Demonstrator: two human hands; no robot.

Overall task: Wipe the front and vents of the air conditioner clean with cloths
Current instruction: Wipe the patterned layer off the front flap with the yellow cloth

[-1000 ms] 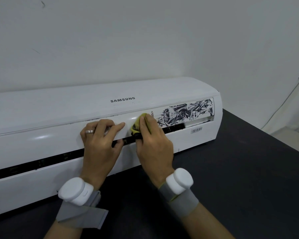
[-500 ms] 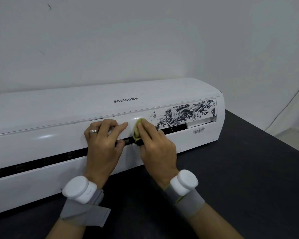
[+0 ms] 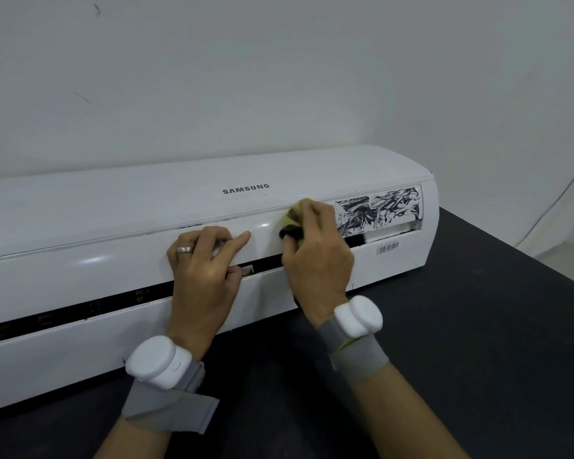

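**Inspector:** Where was the unit located?

**Technician:** The long white plastic Samsung air conditioner (image 3: 113, 210) lay lengthwise on the black bench (image 3: 478, 326), its back near the white wall (image 3: 279, 77). The dark vent slot (image 3: 80, 306) ran along its front below the white louver flap (image 3: 113, 270).

**Inspector:** What was the state of the right hand?

**Technician:** The right hand (image 3: 318, 256) was closed around a bunched yellow-green cloth (image 3: 295, 215) with a black-stained lower edge. It pressed the cloth against the upper part of the flap, below and to the right of the brand lettering.

**Inspector:** And the left hand?

**Technician:** The left hand (image 3: 203, 270) held the louver flap just left of the cloth. The forefinger lay straight along the flap face, the other fingers were curled on it, and the thumb sat at the flap's lower edge by the slot. A silver ring (image 3: 184, 249) was on one finger.

**Inspector:** What was the surface condition?

**Technician:** A patch of black smeared marks (image 3: 378, 210) covered the right end of the flap, just beside the right hand. A barcode label (image 3: 387, 247) sat below that patch.

**Inspector:** Was any equipment worn?

**Technician:** A white rounded device on a grey strap was on the left wrist (image 3: 156, 361), and another on the right wrist (image 3: 358, 316).
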